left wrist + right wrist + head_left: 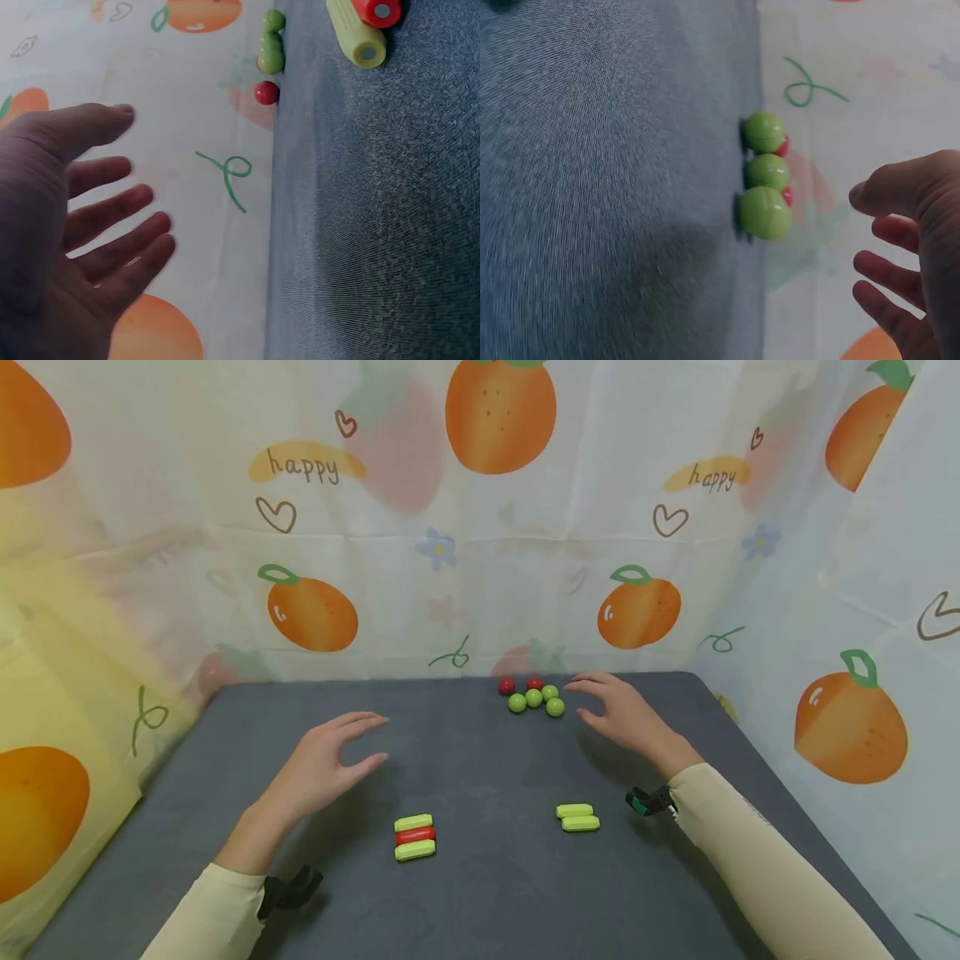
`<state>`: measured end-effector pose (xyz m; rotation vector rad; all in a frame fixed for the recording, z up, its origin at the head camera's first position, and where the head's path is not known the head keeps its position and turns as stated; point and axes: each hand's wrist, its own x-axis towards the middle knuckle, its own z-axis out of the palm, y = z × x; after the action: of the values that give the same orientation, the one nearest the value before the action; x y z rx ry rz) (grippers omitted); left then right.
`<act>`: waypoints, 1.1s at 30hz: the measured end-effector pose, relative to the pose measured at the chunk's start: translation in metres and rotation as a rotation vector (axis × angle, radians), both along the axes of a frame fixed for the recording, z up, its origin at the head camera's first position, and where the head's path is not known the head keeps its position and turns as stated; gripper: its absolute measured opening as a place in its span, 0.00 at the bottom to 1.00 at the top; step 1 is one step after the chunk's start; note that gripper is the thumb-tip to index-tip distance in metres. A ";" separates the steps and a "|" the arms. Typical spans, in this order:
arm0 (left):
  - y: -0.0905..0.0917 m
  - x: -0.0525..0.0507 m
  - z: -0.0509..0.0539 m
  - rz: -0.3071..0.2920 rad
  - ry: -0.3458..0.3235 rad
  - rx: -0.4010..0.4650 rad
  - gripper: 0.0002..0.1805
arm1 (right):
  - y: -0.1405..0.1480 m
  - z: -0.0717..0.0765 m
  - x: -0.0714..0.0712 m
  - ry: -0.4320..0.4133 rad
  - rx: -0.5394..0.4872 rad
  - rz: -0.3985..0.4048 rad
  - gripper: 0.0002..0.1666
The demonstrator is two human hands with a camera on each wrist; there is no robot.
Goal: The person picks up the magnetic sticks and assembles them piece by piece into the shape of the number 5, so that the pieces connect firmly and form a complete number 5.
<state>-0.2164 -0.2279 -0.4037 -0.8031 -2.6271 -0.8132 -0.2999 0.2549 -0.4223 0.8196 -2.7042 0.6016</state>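
Note:
My left hand (pixel 322 768) hovers above the left of the table with its fingers extended and nothing in its grasp. Below and right of it lie two short yellow-green rods (pixel 415 851) with a red rod (pixel 415 835) between them; their ends show grey discs in the left wrist view. Over the far right of the table, my right hand (pixel 626 714) is held with fingers spread, also holding nothing. Just left of its fingertips, a cluster of several green balls (pixel 533 698) and two red balls (pixel 507 686) sits near the back edge. Another pair of yellow-green rods (pixel 579 823) lies nearer, side by side.
A dark grey cloth-like tabletop (pixel 480 910) bears everything. Behind it and along both sides hangs a pale curtain (pixel 480 602) printed with oranges, hearts and words. Dark bands (pixel 291 891) sit at both wrists, below light sleeves.

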 end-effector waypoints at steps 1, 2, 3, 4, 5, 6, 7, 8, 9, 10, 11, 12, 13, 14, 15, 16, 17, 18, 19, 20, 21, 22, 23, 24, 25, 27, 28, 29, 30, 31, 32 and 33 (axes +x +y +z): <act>0.000 0.000 -0.002 -0.009 -0.033 -0.005 0.27 | -0.002 -0.002 -0.003 -0.017 0.017 0.001 0.27; -0.001 -0.001 -0.004 -0.022 -0.066 -0.011 0.26 | -0.005 -0.004 -0.006 -0.035 0.032 0.004 0.27; 0.000 -0.001 -0.006 -0.039 -0.105 -0.017 0.26 | -0.007 -0.006 -0.008 -0.053 0.046 0.006 0.28; 0.000 -0.001 -0.007 -0.060 -0.142 -0.022 0.25 | -0.009 -0.008 -0.011 -0.066 0.064 0.008 0.28; 0.002 -0.002 -0.009 -0.085 -0.175 -0.026 0.25 | -0.011 -0.009 -0.013 -0.077 0.079 0.009 0.28; 0.003 -0.002 -0.011 -0.105 -0.204 -0.034 0.24 | -0.013 -0.011 -0.015 -0.085 0.093 0.009 0.28; 0.005 -0.002 -0.014 -0.125 -0.229 -0.044 0.24 | -0.014 -0.013 -0.018 -0.090 0.105 0.009 0.28; 0.006 -0.002 -0.016 -0.145 -0.247 -0.053 0.23 | -0.016 -0.014 -0.020 -0.097 0.107 0.010 0.27; 0.008 -0.002 -0.018 -0.160 -0.268 -0.061 0.22 | -0.017 -0.016 -0.023 -0.101 0.110 0.011 0.26; 0.009 -0.001 -0.019 -0.174 -0.290 -0.066 0.21 | -0.019 -0.018 -0.025 -0.105 0.116 0.012 0.25; 0.010 -0.001 -0.021 -0.185 -0.308 -0.073 0.20 | -0.020 -0.020 -0.026 -0.112 0.121 0.014 0.25; 0.011 0.000 -0.023 -0.193 -0.327 -0.080 0.19 | -0.020 -0.022 -0.027 -0.120 0.127 0.018 0.24; 0.012 0.000 -0.024 -0.200 -0.342 -0.084 0.19 | -0.021 -0.023 -0.028 -0.127 0.131 0.022 0.24; 0.013 0.001 -0.025 -0.206 -0.354 -0.088 0.18 | -0.022 -0.025 -0.028 -0.136 0.139 0.024 0.24; 0.013 0.002 -0.026 -0.208 -0.366 -0.092 0.18 | -0.022 -0.026 -0.028 -0.139 0.147 0.024 0.24; 0.014 0.002 -0.026 -0.214 -0.373 -0.093 0.18 | -0.022 -0.027 -0.027 -0.143 0.156 0.023 0.24; 0.014 0.002 -0.026 -0.217 -0.373 -0.095 0.18 | -0.022 -0.027 -0.027 -0.141 0.163 0.020 0.24; 0.015 0.002 -0.026 -0.219 -0.372 -0.097 0.18 | -0.023 -0.027 -0.027 -0.136 0.169 0.018 0.24; 0.015 0.002 -0.027 -0.218 -0.369 -0.101 0.18 | -0.023 -0.027 -0.027 -0.130 0.175 0.015 0.24; 0.015 0.002 -0.026 -0.218 -0.369 -0.100 0.18 | -0.023 -0.027 -0.027 -0.123 0.179 0.013 0.24; 0.015 0.002 -0.026 -0.218 -0.369 -0.098 0.18 | -0.023 -0.025 -0.027 -0.116 0.180 0.010 0.24; 0.015 0.002 -0.027 -0.217 -0.369 -0.097 0.18 | -0.024 -0.025 -0.027 -0.111 0.182 0.007 0.23; 0.015 0.002 -0.027 -0.217 -0.371 -0.097 0.19 | -0.024 -0.024 -0.027 -0.108 0.183 0.004 0.23; 0.015 0.002 -0.027 -0.216 -0.372 -0.099 0.19 | -0.024 -0.024 -0.028 -0.106 0.182 0.001 0.22; 0.015 0.002 -0.027 -0.218 -0.375 -0.099 0.19 | -0.024 -0.023 -0.028 -0.111 0.178 -0.006 0.21; 0.015 0.002 -0.027 -0.223 -0.381 -0.102 0.20 | -0.023 -0.024 -0.028 -0.123 0.167 -0.021 0.20; 0.015 0.002 -0.027 -0.225 -0.383 -0.105 0.20 | -0.023 -0.024 -0.028 -0.129 0.160 -0.027 0.20; 0.015 0.002 -0.027 -0.227 -0.386 -0.107 0.20 | -0.022 -0.025 -0.029 -0.133 0.153 -0.033 0.20; 0.016 0.003 -0.027 -0.229 -0.387 -0.108 0.20 | -0.022 -0.026 -0.029 -0.135 0.145 -0.039 0.20; 0.016 0.003 -0.027 -0.229 -0.389 -0.108 0.20 | -0.021 -0.027 -0.030 -0.134 0.138 -0.043 0.20; 0.016 0.003 -0.027 -0.228 -0.390 -0.109 0.20 | -0.020 -0.028 -0.030 -0.127 0.135 -0.043 0.20; 0.016 0.004 -0.027 -0.227 -0.390 -0.111 0.20 | -0.020 -0.030 -0.031 -0.120 0.133 -0.043 0.20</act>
<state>-0.2128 -0.2115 -0.4307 -1.0848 -2.9804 -0.9759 -0.3306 0.2351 -0.4523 0.7784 -2.8890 0.4794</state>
